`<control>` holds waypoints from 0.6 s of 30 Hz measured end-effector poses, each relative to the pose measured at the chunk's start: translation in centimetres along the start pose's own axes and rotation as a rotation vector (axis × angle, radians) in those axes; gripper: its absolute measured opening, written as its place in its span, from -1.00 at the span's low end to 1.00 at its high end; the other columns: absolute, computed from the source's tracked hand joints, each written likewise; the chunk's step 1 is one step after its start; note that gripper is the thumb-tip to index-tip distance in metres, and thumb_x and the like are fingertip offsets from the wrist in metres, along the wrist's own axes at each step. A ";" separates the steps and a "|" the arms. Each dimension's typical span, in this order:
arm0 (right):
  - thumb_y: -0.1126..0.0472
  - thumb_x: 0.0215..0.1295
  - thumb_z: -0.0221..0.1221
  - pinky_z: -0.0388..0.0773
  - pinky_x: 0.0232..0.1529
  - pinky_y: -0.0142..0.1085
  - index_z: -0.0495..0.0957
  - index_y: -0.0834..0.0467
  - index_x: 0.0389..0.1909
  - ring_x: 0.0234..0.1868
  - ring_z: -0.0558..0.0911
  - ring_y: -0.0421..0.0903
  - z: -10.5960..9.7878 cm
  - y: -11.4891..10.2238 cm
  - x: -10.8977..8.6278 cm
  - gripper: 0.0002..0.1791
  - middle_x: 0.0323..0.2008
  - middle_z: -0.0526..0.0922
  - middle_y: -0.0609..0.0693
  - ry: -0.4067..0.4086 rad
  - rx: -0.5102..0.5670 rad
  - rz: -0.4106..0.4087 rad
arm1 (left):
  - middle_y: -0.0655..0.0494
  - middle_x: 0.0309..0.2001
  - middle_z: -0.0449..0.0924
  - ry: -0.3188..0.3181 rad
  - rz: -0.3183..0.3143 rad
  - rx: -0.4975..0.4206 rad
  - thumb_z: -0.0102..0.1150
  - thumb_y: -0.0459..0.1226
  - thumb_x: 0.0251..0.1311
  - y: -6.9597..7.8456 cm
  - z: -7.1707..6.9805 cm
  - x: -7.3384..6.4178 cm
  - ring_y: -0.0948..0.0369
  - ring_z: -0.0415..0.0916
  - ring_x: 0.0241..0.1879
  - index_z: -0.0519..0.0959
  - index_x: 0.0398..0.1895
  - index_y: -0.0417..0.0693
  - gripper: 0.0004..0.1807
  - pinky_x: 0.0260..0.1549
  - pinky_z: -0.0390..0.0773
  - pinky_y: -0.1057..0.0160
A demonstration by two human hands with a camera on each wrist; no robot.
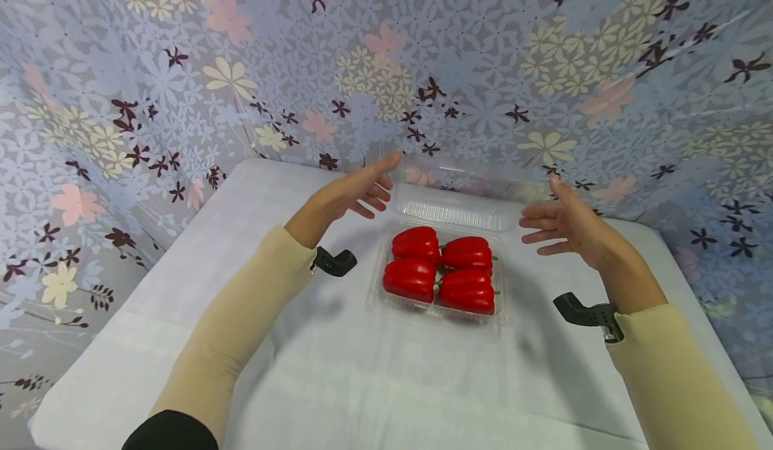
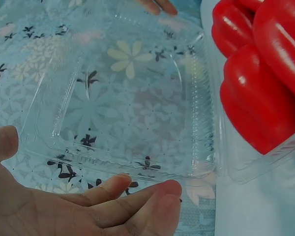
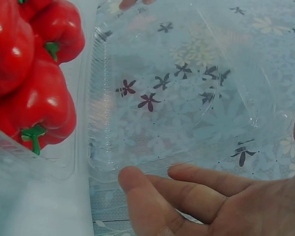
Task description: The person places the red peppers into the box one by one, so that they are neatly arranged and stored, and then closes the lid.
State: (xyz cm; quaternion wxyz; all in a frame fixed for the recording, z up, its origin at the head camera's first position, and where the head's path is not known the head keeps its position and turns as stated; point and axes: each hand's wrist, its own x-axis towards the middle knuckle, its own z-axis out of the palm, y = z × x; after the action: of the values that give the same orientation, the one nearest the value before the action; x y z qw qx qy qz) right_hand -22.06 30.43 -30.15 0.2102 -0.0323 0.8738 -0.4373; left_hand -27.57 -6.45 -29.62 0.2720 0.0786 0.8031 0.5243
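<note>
A clear plastic clamshell box [image 1: 447, 313] sits on the table, with red bell peppers [image 1: 467, 291] filling its base in two rows. Its transparent lid [image 1: 453, 210] stands raised along the far side, hinged to the base. At the lid's left end is my left hand [image 1: 353, 194], fingers extended and slightly spread. My right hand [image 1: 574, 227] faces it from the right end, fingers also straight. Both wrist views show fingertips right at the side edges of the lid [image 2: 123, 103]. Green stems [image 3: 35, 135] stick out of the peppers toward the right.
A white cloth covers the table [image 1: 290, 383]. Behind the table's far edge hangs a flowered curtain [image 1: 459, 68], close to the raised lid. Black wrist mounts [image 1: 338, 263] project inward from both sleeves.
</note>
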 end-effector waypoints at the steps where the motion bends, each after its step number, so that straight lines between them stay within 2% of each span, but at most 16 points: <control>1: -0.58 0.27 -0.68 0.59 0.14 0.09 0.03 0.36 0.51 0.15 0.67 0.03 0.0 0.1 -0.1 0.21 0.46 0.19 0.39 -0.003 -0.006 -0.005 | -0.22 0.40 0.36 -0.006 0.001 0.005 -0.36 0.36 0.33 -0.1 0.1 -0.1 -0.10 0.45 0.27 0.26 0.41 -0.24 -0.06 0.24 0.51 -0.08; 3: -0.56 0.29 -0.67 0.59 0.15 0.08 0.03 0.33 0.52 0.13 0.67 -0.07 0.1 0.3 -0.4 0.18 0.47 0.18 0.38 -0.009 -0.005 -0.008 | -0.20 0.42 0.33 -0.014 0.006 0.009 -0.36 0.35 0.34 -0.3 0.2 -0.3 -0.09 0.44 0.28 0.24 0.43 -0.22 -0.07 0.26 0.50 -0.09; 5: -0.54 0.32 -0.66 0.56 0.17 0.14 0.02 0.32 0.53 0.20 0.63 0.03 0.1 0.4 -0.9 0.14 0.48 0.17 0.38 -0.028 0.003 -0.026 | -0.17 0.44 0.31 -0.015 0.011 0.010 -0.35 0.34 0.35 -0.6 0.4 -0.5 -0.08 0.41 0.30 0.23 0.45 -0.21 -0.08 0.28 0.48 -0.10; 8: -0.51 0.34 -0.65 0.57 0.17 0.10 0.02 0.29 0.53 0.30 0.53 0.20 0.4 0.8 -1.4 0.10 0.50 0.14 0.38 -0.035 0.005 -0.042 | -0.12 0.45 0.30 -0.010 0.019 0.010 -0.32 0.32 0.36 -0.9 0.7 -0.8 -0.06 0.36 0.34 0.24 0.46 -0.18 -0.11 0.31 0.44 -0.11; 14: -0.43 0.40 -0.63 0.57 0.15 0.06 -0.01 0.25 0.55 0.32 0.47 0.25 1.3 1.9 -2.3 0.00 0.52 0.10 0.34 -0.021 -0.014 -0.106 | -0.06 0.49 0.25 0.000 0.032 0.058 -0.31 0.29 0.38 -1.9 1.6 -1.8 -0.03 0.29 0.40 0.20 0.51 -0.08 -0.16 0.31 0.45 -0.06; 18: -0.37 0.45 -0.59 0.59 0.09 -0.09 0.04 0.25 0.54 0.37 0.38 0.34 2.1 2.5 -2.7 -0.07 0.51 0.13 0.33 0.012 -0.023 -0.157 | -0.05 0.49 0.24 0.029 0.068 0.084 -0.31 0.25 0.40 -2.8 2.2 -2.3 -0.03 0.27 0.41 0.17 0.53 -0.01 -0.20 0.31 0.46 -0.07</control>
State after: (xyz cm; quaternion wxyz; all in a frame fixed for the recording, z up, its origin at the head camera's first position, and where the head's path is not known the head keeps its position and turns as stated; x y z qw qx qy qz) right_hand -18.45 30.99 -32.29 0.1698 -0.1007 0.8747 -0.4426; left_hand -24.09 -6.85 -31.95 0.2389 0.1095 0.8250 0.5003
